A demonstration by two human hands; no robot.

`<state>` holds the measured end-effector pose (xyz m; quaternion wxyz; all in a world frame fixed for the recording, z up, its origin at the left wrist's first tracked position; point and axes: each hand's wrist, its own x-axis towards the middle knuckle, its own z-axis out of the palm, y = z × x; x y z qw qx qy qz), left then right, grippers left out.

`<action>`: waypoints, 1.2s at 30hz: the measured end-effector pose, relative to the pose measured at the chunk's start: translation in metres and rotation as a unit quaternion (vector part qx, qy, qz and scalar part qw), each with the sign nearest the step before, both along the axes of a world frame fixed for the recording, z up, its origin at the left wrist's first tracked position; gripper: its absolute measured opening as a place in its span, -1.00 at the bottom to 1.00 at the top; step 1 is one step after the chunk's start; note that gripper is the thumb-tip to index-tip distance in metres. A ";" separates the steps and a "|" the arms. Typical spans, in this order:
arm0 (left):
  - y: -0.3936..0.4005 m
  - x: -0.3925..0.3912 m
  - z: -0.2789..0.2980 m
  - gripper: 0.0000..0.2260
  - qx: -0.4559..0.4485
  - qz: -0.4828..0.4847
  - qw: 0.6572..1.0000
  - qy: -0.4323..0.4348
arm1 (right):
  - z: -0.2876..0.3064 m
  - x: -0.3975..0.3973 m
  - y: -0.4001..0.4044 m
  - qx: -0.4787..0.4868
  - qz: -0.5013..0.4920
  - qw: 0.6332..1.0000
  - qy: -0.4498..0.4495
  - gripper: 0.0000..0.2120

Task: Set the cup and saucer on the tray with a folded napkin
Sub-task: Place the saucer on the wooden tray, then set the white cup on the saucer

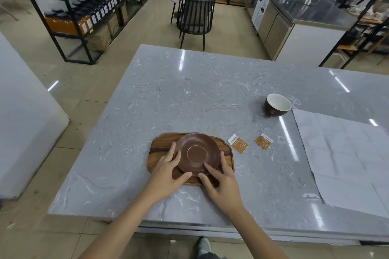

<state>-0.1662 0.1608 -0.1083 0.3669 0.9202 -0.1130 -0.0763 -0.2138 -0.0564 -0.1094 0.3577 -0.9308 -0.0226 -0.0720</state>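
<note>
Nearest the tabletop's (189, 94) front edge: left hand (166, 171) and right hand (221, 183), both with fingers spread, set against opposite sides of a brown saucer (197, 153). Left thumb and fingers touch the saucer's left and near rim; right fingertips touch its near and right rim. Whether the saucer is gripped or only steadied cannot be told. Its near edge looks slightly raised, tilted toward the far side.

Beneath the saucer: wooden tray (156, 149), dark-grained, rounded corners, lying flat near the front of the grey marbled tabletop.

Just right of the tray: two small orange-and-white packets, first packet (237, 143) near the tray's corner, second packet (263, 142) further right, apart from each other.

Right side: large sheet of pale creased paper (341, 160), spread flat, reaching the right edge of view.

Further back, right of centre: brown cup (276, 105), white inside, tipped on its side, mouth facing up and toward the viewer, well apart from the tray, just beyond the paper's far corner.

Beyond the tabletop: dark slatted chair (195, 19).
</note>
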 end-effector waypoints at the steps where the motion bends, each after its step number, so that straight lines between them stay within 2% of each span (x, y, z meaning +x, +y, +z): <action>1: 0.000 0.000 0.000 -0.21 -0.001 -0.001 1.000 0.000 | 0.000 0.000 0.000 0.001 -0.001 1.000 -0.002 -0.53; 8: 0.003 0.003 0.016 -0.30 -0.061 -0.004 0.997 0.042 | 0.010 0.002 -0.008 0.038 0.013 0.999 0.007 -0.55; 12: 0.003 0.016 0.032 -0.41 0.012 0.021 1.000 -0.018 | 0.021 0.005 -0.033 0.065 -0.031 0.996 -0.050 -0.67; 15: -0.008 0.033 0.044 -0.46 0.061 0.018 0.996 -0.055 | 0.028 0.011 -0.059 0.105 -0.061 0.992 -0.044 -0.71; 23: -0.073 0.081 0.067 -0.54 0.020 -0.055 0.998 -0.033 | 0.041 0.043 -0.127 0.157 -0.158 0.975 -0.014 -0.88; 28: -0.126 0.115 0.072 -0.62 0.009 -0.065 0.998 0.001 | 0.044 0.073 -0.172 0.268 -0.201 0.941 0.049 -0.80; 32: -0.164 0.144 0.068 -0.68 0.009 -0.093 0.996 0.012 | 0.051 0.095 -0.199 0.392 -0.217 0.888 0.102 -0.80; 36: -0.207 0.176 0.067 -0.68 -0.014 -0.109 0.994 0.023 | 0.055 0.121 -0.224 0.463 -0.220 0.846 0.145 -0.80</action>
